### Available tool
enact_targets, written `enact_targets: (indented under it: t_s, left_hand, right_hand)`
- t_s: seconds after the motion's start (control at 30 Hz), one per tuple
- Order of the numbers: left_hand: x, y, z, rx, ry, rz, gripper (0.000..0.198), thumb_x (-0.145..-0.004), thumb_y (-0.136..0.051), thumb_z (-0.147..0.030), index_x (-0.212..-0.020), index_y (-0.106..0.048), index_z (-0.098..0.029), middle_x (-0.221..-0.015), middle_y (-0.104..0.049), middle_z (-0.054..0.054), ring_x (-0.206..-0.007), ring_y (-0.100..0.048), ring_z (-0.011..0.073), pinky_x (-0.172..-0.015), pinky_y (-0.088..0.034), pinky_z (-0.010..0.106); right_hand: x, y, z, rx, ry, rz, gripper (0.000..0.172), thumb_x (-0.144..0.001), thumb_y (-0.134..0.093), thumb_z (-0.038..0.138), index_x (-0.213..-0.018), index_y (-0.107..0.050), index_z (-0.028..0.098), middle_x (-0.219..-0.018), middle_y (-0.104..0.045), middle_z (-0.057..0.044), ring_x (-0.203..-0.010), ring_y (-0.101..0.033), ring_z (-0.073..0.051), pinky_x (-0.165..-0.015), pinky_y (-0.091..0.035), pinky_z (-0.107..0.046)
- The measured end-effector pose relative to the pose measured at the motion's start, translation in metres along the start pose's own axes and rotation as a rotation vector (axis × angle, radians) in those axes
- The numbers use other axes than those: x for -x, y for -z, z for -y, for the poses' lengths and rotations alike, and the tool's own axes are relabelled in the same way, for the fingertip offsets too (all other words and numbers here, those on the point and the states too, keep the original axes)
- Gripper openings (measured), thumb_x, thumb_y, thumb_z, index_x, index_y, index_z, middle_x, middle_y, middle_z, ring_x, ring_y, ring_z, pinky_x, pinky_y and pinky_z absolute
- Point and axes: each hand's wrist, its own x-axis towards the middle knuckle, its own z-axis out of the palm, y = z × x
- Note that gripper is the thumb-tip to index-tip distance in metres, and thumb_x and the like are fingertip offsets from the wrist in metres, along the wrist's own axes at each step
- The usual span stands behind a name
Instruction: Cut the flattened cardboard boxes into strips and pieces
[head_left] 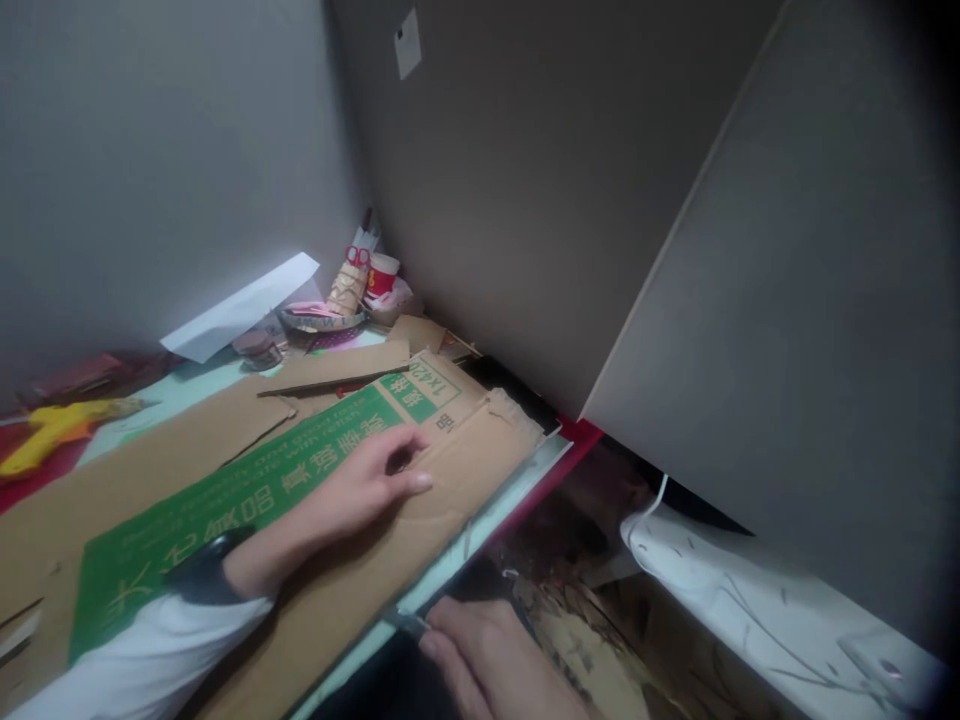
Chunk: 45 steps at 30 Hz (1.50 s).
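A large flattened sheet of cardboard [442, 520] with a green printed panel lies across the table in front of me. My left hand [367, 480] rests on it beside the green print, thumb and fingers apart and nothing between them. Low in the view, just off the sheet's near edge, my right hand [495, 660] is closed around a thin grey blade-like tool [406, 622]. The tool's tip points left toward the table edge. Most of it is hidden in the hand, so its exact kind does not show.
A yellow glue gun [56, 435] lies at the left. At the back are a folded white sheet [244, 305], a small jar [257, 350], a holder with red-handled scissors [358, 257] and a red paper cup [382, 275]. Grey walls enclose the far side; a white patterned box [750, 610] stands low at right.
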Motion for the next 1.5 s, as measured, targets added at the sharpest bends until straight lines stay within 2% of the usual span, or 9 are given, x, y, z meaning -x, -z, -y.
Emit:
enact_targets:
  t_s: [0.1,0.2,0.3,0.4,0.53,0.73,0.97,1.17,1.5]
  left_hand:
    - [-0.019,-0.007,0.003,-0.044,-0.019,-0.020,0.026,-0.086,-0.060,-0.040,-0.099,-0.058,-0.018,-0.093,-0.066,0.005,-0.087,-0.062,0.0248,-0.081,-0.052,0.041]
    - [-0.022,-0.009,-0.002,-0.093,-0.069,-0.019,0.041,-0.090,-0.056,-0.040,-0.121,-0.055,-0.013,-0.122,-0.063,0.016,-0.114,-0.058,0.0296,-0.104,-0.043,0.048]
    - [0.000,-0.004,-0.009,-0.195,-0.136,0.094,0.052,-0.096,-0.050,-0.035,-0.146,-0.043,-0.020,-0.161,-0.031,0.016,-0.147,-0.029,0.0305,-0.121,-0.022,0.050]
    - [0.032,0.003,-0.005,-0.432,-0.168,0.222,0.051,-0.102,-0.040,-0.035,-0.152,-0.034,-0.037,-0.169,-0.008,0.007,-0.153,-0.012,0.0317,-0.121,-0.015,0.059]
    - [0.056,0.004,0.019,-0.510,-0.158,0.176,0.051,-0.103,-0.037,-0.040,-0.154,-0.029,-0.038,-0.168,-0.016,0.004,-0.153,-0.014,0.0274,-0.123,-0.004,0.059]
    - [0.051,-0.002,0.042,-0.514,-0.211,0.150,0.051,-0.104,-0.037,-0.039,-0.154,-0.030,-0.036,-0.167,-0.021,0.000,-0.153,-0.015,0.0214,-0.125,-0.005,0.052]
    - [0.051,-0.010,0.038,-0.575,-0.243,0.099,0.046,-0.107,-0.027,-0.035,-0.150,-0.038,-0.025,-0.159,-0.040,0.000,-0.150,-0.025,0.0152,-0.126,-0.006,0.048]
    - [0.057,-0.011,0.034,-0.462,-0.165,-0.012,0.050,-0.104,-0.039,-0.040,-0.150,-0.038,-0.021,-0.156,-0.045,0.005,-0.146,-0.033,0.0146,-0.127,-0.011,0.041]
    - [0.054,-0.013,0.033,-0.608,-0.219,0.036,0.048,-0.106,-0.029,-0.033,-0.151,-0.036,-0.019,-0.159,-0.040,0.008,-0.150,-0.027,0.0199,-0.126,-0.007,0.053]
  right_hand:
    - [-0.002,0.009,-0.002,-0.007,-0.013,-0.051,0.020,-0.097,-0.046,0.015,-0.083,-0.058,0.023,-0.077,-0.067,0.001,-0.069,-0.064,-0.014,-0.060,-0.040,-0.020]
    - [-0.005,0.014,-0.004,0.022,-0.070,-0.014,0.027,-0.101,-0.042,0.019,-0.077,-0.055,0.021,-0.072,-0.063,0.001,-0.068,-0.061,-0.015,-0.063,-0.040,-0.023]
    - [-0.007,0.017,-0.004,0.038,-0.133,0.051,0.029,-0.103,-0.040,0.024,-0.079,-0.055,0.020,-0.075,-0.062,-0.001,-0.070,-0.059,-0.016,-0.065,-0.037,-0.026]
    - [-0.007,0.017,-0.003,0.023,-0.144,0.075,0.030,-0.105,-0.036,0.027,-0.079,-0.052,0.021,-0.076,-0.060,-0.001,-0.070,-0.057,-0.016,-0.065,-0.035,-0.027]
    - [-0.009,0.017,0.001,0.015,-0.142,0.108,0.032,-0.105,-0.035,0.027,-0.076,-0.049,0.021,-0.070,-0.055,0.001,-0.063,-0.052,-0.015,-0.061,-0.031,-0.027]
    - [-0.010,0.016,0.006,0.045,-0.155,0.097,0.031,-0.103,-0.037,0.025,-0.074,-0.046,0.022,-0.066,-0.051,0.002,-0.058,-0.046,-0.013,-0.057,-0.028,-0.027]
    - [0.006,-0.003,-0.001,0.009,-0.093,0.053,0.030,-0.103,-0.035,0.026,-0.075,-0.043,0.022,-0.065,-0.056,0.002,-0.055,-0.049,-0.012,-0.053,-0.028,-0.025]
    - [0.008,0.000,0.003,0.010,-0.103,0.032,0.031,-0.104,-0.034,0.027,-0.074,-0.045,0.022,-0.065,-0.057,0.002,-0.058,-0.051,-0.013,-0.054,-0.030,-0.025]
    - [-0.004,-0.007,0.017,-0.096,-0.153,0.043,0.029,-0.101,-0.035,0.021,-0.073,-0.043,0.023,-0.065,-0.057,0.002,-0.057,-0.050,-0.013,-0.056,-0.031,-0.025]
